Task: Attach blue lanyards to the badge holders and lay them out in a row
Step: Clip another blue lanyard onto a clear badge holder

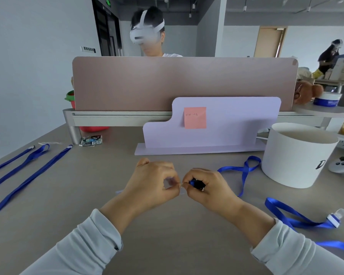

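My left hand pinches a clear badge holder, which is mostly hidden under the fingers. My right hand grips the clip end of a blue lanyard; its ribbon loops away to the right over the table. The two hands meet fingertip to fingertip at the table's middle. Two lanyards lie stretched out in a row at the left, a clear holder at their far end. Another blue lanyard with a white clip lies at the right.
A white round box stands at the right, with a game controller beside it. A lilac stand with a pink note sits ahead, in front of the desk divider. A person with a headset sits behind the divider.
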{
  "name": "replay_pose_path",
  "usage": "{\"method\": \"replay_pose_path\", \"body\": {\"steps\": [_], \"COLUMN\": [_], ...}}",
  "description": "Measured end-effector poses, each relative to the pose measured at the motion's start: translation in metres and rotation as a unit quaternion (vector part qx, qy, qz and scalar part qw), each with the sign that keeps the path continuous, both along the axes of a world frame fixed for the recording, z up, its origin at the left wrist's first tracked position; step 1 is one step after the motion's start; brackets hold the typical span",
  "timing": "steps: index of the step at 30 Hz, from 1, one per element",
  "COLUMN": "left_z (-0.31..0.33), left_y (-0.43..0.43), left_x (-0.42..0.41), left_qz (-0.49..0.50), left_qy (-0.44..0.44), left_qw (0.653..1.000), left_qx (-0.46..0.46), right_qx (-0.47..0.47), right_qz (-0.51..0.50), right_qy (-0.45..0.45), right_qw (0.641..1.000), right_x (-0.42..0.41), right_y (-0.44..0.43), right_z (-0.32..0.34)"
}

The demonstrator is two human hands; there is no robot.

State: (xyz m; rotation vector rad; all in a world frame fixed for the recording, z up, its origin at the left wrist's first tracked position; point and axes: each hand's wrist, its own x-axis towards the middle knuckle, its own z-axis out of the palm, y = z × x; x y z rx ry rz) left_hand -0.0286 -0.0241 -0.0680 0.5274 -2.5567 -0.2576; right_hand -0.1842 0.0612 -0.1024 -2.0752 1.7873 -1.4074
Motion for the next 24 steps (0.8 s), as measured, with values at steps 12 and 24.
{"method": "replay_pose_path", "body": {"steps": [12,24], "left_z": [0.005,0.014], "left_y": [0.005,0.028], "left_x": [-0.001,-0.033], "left_qz": [0.043,0.032], "left_qy": [-0.004,0.017], "left_qw": [0.999,0.996], "left_qx": [-0.005,0.077], "right_qx": [0.03,0.109], "right_qz": [-0.043,-0.192], "right_qy": [-0.018,-0.014], "right_qw": [0.998,0.975], "right_x": [-0.001,-0.057], "right_y": [0.005,0.079], "right_z": [0.003,0.043]}}
